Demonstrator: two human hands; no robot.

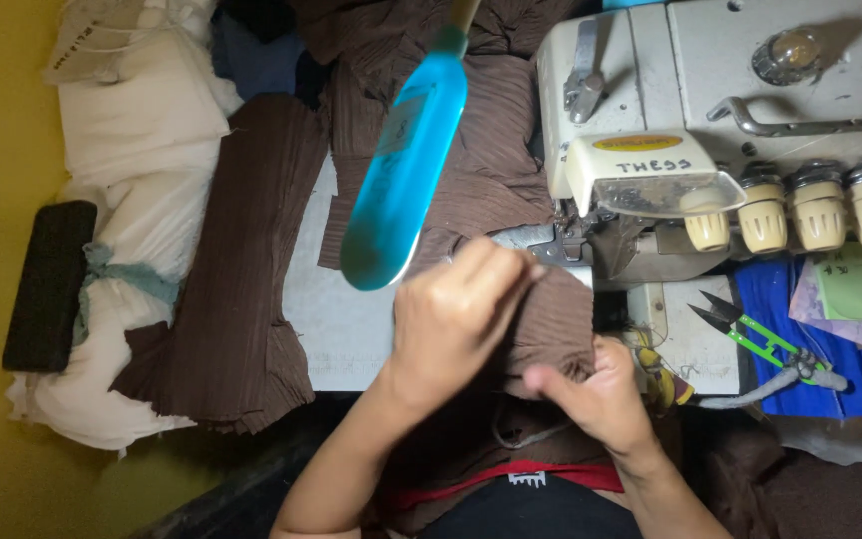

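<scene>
Left hand [456,314] seen pinching the upper edge of a brown ribbed fabric piece [551,324], fingers pressed together on the cloth just short of the presser foot [556,250]. Right hand [596,394] found at the lower edge of the same piece, thumb and fingers clamped on it. Fabric piece located on the pale table [336,329] directly before the cream overlock machine [710,120], long axis running roughly from the near table edge towards the machine, leading edge pointed at the foot. More brown ribbed fabric [241,269] noted left of the hands, draped over the table edge. Blue lamp arm [406,170] observed above the work, tilted. Green thread snips [750,334] recorded right of the machine, blades pointed up-left. White cloth bundle [132,120] noted far left.
</scene>
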